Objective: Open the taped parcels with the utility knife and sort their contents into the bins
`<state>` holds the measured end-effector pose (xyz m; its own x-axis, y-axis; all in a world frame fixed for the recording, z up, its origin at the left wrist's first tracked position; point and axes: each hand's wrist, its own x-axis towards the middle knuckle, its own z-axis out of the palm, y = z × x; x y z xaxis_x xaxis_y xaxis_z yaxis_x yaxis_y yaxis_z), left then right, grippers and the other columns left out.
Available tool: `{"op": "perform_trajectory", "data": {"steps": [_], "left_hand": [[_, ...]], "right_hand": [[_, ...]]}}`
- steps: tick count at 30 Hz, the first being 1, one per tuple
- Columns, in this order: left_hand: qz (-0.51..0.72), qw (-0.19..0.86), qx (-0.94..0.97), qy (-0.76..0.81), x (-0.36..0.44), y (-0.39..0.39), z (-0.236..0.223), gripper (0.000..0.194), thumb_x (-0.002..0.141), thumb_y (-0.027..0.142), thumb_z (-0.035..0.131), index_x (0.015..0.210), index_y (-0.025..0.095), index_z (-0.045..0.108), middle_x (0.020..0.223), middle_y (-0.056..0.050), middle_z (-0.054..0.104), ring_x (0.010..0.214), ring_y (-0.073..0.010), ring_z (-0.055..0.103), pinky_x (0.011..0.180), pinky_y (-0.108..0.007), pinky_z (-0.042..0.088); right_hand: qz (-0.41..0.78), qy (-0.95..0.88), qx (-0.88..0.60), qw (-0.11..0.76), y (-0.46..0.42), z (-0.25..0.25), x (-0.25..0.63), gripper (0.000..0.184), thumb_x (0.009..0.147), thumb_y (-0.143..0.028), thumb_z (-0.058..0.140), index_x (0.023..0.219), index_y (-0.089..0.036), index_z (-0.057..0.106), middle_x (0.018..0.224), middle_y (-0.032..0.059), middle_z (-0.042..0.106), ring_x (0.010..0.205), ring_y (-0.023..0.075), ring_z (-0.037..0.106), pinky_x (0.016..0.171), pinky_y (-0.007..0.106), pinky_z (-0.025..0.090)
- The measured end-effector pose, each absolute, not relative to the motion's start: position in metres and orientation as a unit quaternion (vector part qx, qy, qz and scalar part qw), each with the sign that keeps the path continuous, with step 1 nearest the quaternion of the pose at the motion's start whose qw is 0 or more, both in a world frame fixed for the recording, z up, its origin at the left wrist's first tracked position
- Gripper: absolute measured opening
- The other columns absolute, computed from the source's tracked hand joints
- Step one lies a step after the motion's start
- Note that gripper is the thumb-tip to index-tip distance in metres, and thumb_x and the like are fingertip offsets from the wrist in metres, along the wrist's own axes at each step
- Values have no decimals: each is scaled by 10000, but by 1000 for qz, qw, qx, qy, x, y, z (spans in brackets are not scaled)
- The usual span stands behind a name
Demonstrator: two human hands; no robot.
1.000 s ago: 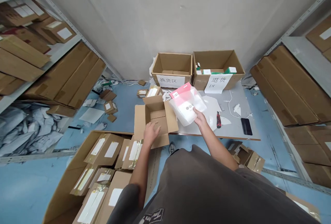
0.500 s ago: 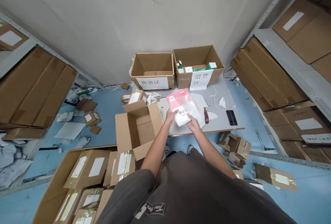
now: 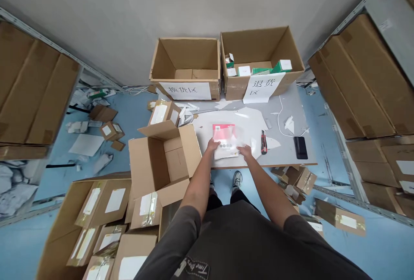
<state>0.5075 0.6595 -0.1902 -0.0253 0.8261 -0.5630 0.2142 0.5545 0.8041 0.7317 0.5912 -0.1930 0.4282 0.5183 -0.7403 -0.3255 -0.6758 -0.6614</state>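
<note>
A flat pink-and-white packet [image 3: 225, 147] in clear plastic wrap is between my hands, low over or on the white sheet of the table; I cannot tell whether it touches. My left hand [image 3: 212, 146] pinches its left edge. Closed on the wrap at its lower right is my right hand [image 3: 246, 151]. A red-and-black box cutter [image 3: 264, 143] lies just right of that hand. To the left of my left forearm stands an open cardboard box [image 3: 141, 165] with its flaps spread.
Two labelled cartons stand at the table's back: the left carton [image 3: 215, 88] and the right carton [image 3: 233, 88], which holds several green-and-white boxes. A black phone [image 3: 300, 147] lies at right. A large carton [image 3: 55, 232] of parcels stands lower left. Loaded shelves flank both sides.
The packet has come down toward the tabletop and now lies flatter, still in both hands. My view has shifted, so the table and cartons look larger.
</note>
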Motion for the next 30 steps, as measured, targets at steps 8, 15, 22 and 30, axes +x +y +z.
{"op": "perform_trajectory", "data": {"steps": [8,15,22,30], "left_hand": [[119,495,367,779,505,657,-222,640,750,278,873,1340,150,661,1378,-230,731,1352,-392,663,1100,-450,511],[123,395,437,799,513,634,-201,971,852,336,816,1677,153,339,1621,-260,522,1523,-418,485,1206,-480,429],[147,334,520,773,517,612,-187,752,931,260,686,1643,181,460,1706,-195,440,1561,-394,417,1275,-501,380],[113,393,510,757,519,587,-200,797,891,240,705,1650,199,463,1713,-191,433,1559,-383,429,1231,-478,435]], "right_hand": [[477,-117,-791,365,590,-231,729,343,563,-147,821,668,-288,526,657,-60,679,751,185,728,658,237,570],[433,-162,-799,385,582,-226,732,449,540,-247,885,705,-318,473,610,-92,552,832,236,685,789,296,539],[435,-150,-797,391,571,-215,725,292,655,-338,791,700,-272,511,637,-95,579,700,162,574,665,239,469],[468,-150,-755,433,561,-198,724,492,615,-453,868,708,-274,419,611,-125,504,647,120,528,634,230,452]]}}
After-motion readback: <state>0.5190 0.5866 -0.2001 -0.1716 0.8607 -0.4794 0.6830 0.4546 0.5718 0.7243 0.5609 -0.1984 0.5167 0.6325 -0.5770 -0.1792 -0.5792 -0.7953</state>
